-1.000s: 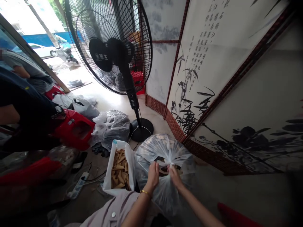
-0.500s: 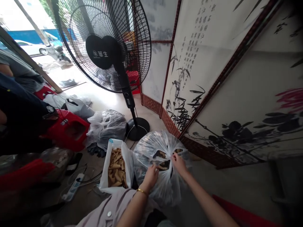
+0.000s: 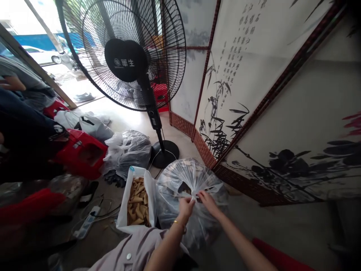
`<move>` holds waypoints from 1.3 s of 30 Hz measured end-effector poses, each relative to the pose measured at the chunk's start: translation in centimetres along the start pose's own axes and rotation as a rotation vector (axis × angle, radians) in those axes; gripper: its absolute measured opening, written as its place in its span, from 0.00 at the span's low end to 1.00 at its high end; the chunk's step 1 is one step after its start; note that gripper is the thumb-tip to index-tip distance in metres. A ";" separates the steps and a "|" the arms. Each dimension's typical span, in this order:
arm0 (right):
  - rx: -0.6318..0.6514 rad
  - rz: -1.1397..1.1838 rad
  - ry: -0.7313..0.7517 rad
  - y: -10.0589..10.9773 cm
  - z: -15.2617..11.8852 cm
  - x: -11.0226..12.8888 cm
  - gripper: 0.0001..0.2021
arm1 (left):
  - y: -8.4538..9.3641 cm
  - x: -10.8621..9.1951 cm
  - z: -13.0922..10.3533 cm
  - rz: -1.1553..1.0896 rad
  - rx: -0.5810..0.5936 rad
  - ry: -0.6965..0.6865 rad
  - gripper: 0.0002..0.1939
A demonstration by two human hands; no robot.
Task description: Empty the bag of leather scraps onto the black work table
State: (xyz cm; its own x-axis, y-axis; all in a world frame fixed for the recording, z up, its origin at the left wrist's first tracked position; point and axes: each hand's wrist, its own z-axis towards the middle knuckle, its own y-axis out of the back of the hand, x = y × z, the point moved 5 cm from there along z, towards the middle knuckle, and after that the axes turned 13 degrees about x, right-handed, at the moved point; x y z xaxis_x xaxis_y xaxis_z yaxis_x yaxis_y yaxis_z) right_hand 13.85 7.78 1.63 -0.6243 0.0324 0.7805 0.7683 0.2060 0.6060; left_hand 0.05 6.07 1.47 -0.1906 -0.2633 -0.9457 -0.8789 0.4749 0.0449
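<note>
A large clear plastic bag (image 3: 180,178) with dark contents stands on the floor in front of me. My left hand (image 3: 186,207) and my right hand (image 3: 207,201) are close together at its top, each pinching a part of the bag's gathered mouth. A gold bangle is on my left wrist. Just left of this bag an open white bag (image 3: 137,201) holds several tan pieces.
A black standing fan (image 3: 132,56) rises behind the bags, its round base (image 3: 165,153) on the floor. A painted folding screen (image 3: 254,94) runs along the right. More plastic bags (image 3: 128,150), a red stool (image 3: 81,152), a power strip (image 3: 86,226) and another person's arm (image 3: 11,82) are at left.
My hands, apart on the bag's mouth half a second ago, have come together at its top and drawn the plastic closed. The view shifted slightly.
</note>
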 end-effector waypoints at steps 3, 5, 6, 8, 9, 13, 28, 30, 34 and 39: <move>-0.066 -0.083 -0.028 1.6 0.5 0.8 0.15 | 0.6 -0.1 -0.9 0.214 -0.087 0.023 0.13; -0.045 -0.138 -0.030 1.5 0.9 1.5 0.16 | 0.8 -0.3 -1.3 0.317 -0.106 0.021 0.12; -0.019 -0.163 -0.032 1.0 1.0 1.8 0.15 | 0.8 -0.5 -1.4 0.356 -0.109 0.019 0.11; 0.039 -0.205 -0.061 -0.2 0.9 2.0 0.13 | 0.9 -0.7 -1.6 0.412 -0.116 0.015 0.11; 0.063 -0.219 -0.085 -0.9 0.7 1.8 0.12 | 1.0 -0.7 -1.7 0.428 -0.120 0.012 0.11; 0.097 -0.215 -0.180 -2.6 -0.2 0.3 0.10 | 1.1 -0.7 -2.0 0.441 -0.141 -0.012 0.11; -0.178 0.203 -0.103 -4.6 -2.8 -1.9 0.18 | 1.0 1.3 -1.2 0.374 -0.149 -0.009 0.15; -0.174 0.180 -0.053 -4.4 -2.3 -1.4 0.18 | 0.8 1.4 -1.1 0.356 -0.134 -0.002 0.16; -0.098 0.120 0.012 -3.2 0.2 -0.6 0.12 | 0.5 1.7 -0.8 0.308 -0.076 0.016 0.16; -0.017 0.115 -0.052 -2.8 3.9 -1.2 0.13 | 1.0 2.0 0.1 0.233 -0.006 0.028 0.17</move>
State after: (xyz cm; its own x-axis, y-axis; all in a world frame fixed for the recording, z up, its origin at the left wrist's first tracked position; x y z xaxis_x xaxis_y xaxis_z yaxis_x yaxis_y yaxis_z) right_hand 11.88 10.96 -1.62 -0.5377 0.1061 0.8364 0.8375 0.1811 0.5155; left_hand -1.17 6.09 -0.35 -0.4007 -0.1704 -0.9002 -0.8121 0.5209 0.2629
